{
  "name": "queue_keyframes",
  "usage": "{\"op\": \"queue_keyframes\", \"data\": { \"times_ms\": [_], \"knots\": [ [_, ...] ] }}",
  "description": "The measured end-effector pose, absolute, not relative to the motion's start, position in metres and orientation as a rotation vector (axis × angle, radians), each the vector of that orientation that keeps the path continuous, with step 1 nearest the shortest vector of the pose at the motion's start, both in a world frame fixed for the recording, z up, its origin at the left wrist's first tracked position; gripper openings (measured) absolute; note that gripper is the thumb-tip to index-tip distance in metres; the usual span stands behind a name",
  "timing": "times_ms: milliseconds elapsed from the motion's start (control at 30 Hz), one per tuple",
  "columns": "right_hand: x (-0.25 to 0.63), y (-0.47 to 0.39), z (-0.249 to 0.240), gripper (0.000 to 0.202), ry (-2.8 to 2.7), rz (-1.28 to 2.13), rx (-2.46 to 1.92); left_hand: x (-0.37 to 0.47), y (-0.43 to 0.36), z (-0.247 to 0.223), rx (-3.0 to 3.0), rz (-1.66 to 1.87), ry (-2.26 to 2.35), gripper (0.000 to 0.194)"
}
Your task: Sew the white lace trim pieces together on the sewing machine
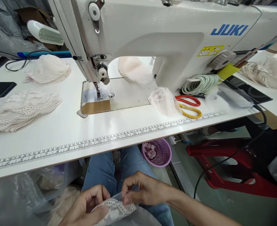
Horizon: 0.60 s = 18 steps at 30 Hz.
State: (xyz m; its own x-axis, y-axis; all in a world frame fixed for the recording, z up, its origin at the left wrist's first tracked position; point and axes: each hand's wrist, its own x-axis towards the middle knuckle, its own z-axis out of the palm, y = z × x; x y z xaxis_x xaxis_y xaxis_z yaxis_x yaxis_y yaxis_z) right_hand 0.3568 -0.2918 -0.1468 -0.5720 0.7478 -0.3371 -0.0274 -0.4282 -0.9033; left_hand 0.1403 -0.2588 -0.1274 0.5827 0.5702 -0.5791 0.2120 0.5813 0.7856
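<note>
Over the lap, my left hand (88,205) pinches the left end of a white lace-edged fabric piece (116,211). At its upper right edge, my right hand (140,190) grips the same piece between thumb and fingers. Part of the piece runs out of view at the bottom. Above the hands, on the table (65,131), stands a white sewing machine (138,18) with its presser foot (98,91) over the needle plate. A stack of lace-edged pieces (23,108) lies on the left of the table, with a pale fabric pile (46,69) behind it.
Scissors with red and yellow handles (190,110) lie on the right, partly under a pale cup-shaped piece (164,100). Coiled pale green cord (199,84) sits behind them. Below the table are a purple basket (167,153) and a red stool (223,150). A dark phone (2,88) lies far left.
</note>
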Motion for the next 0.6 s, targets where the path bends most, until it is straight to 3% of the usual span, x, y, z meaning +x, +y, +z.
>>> {"op": "queue_keyframes", "data": {
  "times_ms": [167, 233, 367, 600],
  "knots": [
    [0.356, -0.293, -0.147, 0.046, -1.105, 2.085, -0.998, 0.144, -0.259, -0.133, 0.730, 0.186, 0.875, 0.047],
    [0.353, -0.293, -0.146, 0.045, -1.080, 2.062, -1.020, 0.145, -0.261, -0.138, 0.736, 0.148, 0.874, 0.057],
    [0.355, -0.295, -0.144, 0.036, -1.133, 1.968, -1.051, 0.147, -0.263, -0.142, 0.798, 0.079, 1.005, 0.052],
    [0.360, -0.306, -0.136, 0.016, -1.573, 1.262, -1.186, 0.152, -0.265, -0.134, 0.800, 0.146, 1.153, 0.053]
  ]
}}
